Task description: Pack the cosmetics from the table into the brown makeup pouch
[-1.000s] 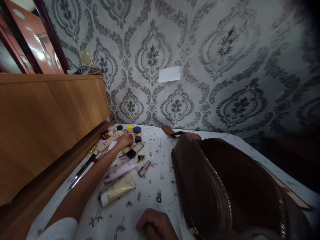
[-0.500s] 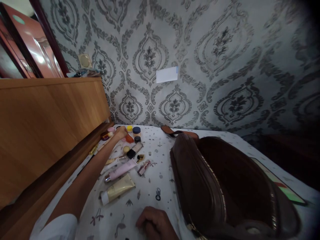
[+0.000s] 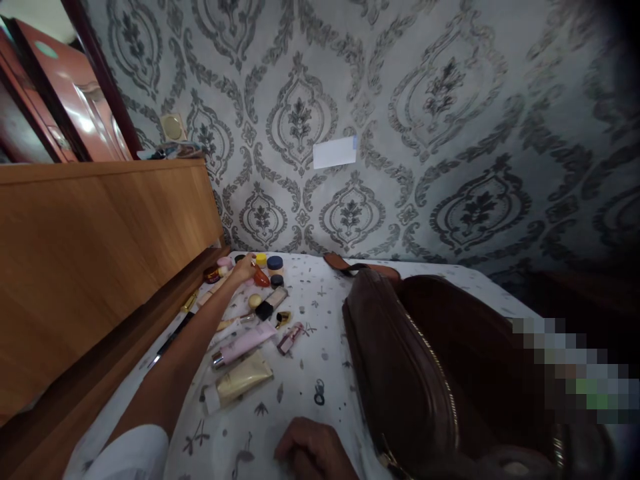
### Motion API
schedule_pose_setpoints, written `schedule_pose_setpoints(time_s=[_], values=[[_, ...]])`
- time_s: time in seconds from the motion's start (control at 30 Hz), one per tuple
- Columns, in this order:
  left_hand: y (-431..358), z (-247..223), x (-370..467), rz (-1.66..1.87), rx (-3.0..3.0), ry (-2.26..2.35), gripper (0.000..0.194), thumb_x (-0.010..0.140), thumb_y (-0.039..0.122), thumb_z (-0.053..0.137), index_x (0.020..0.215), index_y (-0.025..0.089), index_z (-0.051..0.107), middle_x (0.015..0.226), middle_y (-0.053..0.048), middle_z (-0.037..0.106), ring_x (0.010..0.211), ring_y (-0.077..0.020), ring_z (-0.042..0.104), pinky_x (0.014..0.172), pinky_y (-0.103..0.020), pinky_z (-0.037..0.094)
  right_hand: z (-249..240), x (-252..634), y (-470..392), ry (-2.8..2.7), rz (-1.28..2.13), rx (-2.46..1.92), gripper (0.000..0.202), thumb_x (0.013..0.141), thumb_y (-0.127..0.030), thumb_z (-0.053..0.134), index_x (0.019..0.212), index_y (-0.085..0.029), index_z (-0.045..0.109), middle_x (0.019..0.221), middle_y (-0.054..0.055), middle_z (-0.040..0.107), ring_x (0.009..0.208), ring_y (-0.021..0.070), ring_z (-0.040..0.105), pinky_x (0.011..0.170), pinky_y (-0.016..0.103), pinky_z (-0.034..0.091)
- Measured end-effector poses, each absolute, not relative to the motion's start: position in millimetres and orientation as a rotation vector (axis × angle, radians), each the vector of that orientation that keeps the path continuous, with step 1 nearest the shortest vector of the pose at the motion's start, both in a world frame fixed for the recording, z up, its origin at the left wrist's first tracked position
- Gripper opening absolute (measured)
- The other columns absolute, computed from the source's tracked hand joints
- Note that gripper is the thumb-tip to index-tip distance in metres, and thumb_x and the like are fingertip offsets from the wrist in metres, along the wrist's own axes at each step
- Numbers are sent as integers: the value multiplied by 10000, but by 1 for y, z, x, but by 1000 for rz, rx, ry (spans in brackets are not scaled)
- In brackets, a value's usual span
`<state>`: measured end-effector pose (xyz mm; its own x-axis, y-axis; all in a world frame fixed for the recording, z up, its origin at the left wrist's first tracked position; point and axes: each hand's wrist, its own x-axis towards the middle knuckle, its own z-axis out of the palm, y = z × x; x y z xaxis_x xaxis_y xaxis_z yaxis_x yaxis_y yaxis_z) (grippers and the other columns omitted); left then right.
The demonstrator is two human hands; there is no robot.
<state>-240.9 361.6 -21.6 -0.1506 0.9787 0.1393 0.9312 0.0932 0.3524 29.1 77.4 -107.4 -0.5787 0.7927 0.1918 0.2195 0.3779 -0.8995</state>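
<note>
Grey damask wallpaper (image 3: 350, 100) behind, a small white paper (image 3: 334, 153) stuck to it; wooden panel (image 3: 105, 233) along the left side. Work surface: a white sheet (image 3: 320, 363) with a dark leaf print.

Left arm, in a white sleeve (image 3: 133, 457), stretched across the sheet to the far-left cluster of cosmetics. Left hand (image 3: 244, 270) just beside an orange container (image 3: 261, 277), fingertips close to a yellow lid (image 3: 261, 259). Left grip: too small and partly hidden; cannot tell whether it is pinching anything. Orange container lies among the jars, near the wall. Navy-lidded jar (image 3: 275, 264) to its right, small dark-lidded jar (image 3: 277, 281) just beside it.

Nearer the viewer: round cream-coloured item (image 3: 255, 301), black-capped bottle (image 3: 273, 303), gold piece (image 3: 283, 318), small pink bottle (image 3: 290, 339). Then a pink tube (image 3: 245, 343) and a pale yellow tube (image 3: 243, 380), both lying flat.

Right hand (image 3: 315, 447) low at the near edge, over the sheet, fingers curled inward. Right grip: inside of the curl hidden, contents cannot be told.

To the right, a large brown bag (image 3: 395, 373), zip open, dark inside; brown strap (image 3: 337, 263) trailing toward the wall.
</note>
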Motion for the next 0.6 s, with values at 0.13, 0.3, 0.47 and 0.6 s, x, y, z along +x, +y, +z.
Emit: schedule_pose_setpoints(time_s=[0.13,0.3,0.47,0.6], values=[[344,-16,-242,583,1987,2229,480,914,240,547,1367,164,411,1201,-137,628,1110,-259,601,918,-405,489,-103,31,74,-1997,1152,-917,381,751,-26,412,849,-224,722,827,13,688,815,153,609,869,268,429],[306,-22,-244,479,2177,1945,316,877,273,556,1188,226,583,1187,-55,657,1103,-213,602,939,-303,462,-104,30,72,-1984,1169,-939,343,786,-50,422,864,-215,712,843,25,683,846,170,608,860,286,430],[277,-38,-247,361,2227,1730,322,782,334,658,1079,209,661,1045,-28,697,947,-204,640,818,-265,503,-106,29,72,-1974,1204,-959,325,780,-69,428,841,-214,713,815,22,669,823,168,599,859,291,428],[277,-37,-254,417,2234,1759,260,857,308,530,1039,170,654,985,-45,691,884,-192,634,778,-274,501,-104,29,72,-1970,1208,-965,326,784,-86,420,843,-207,716,804,25,660,803,164,595,854,293,425]])
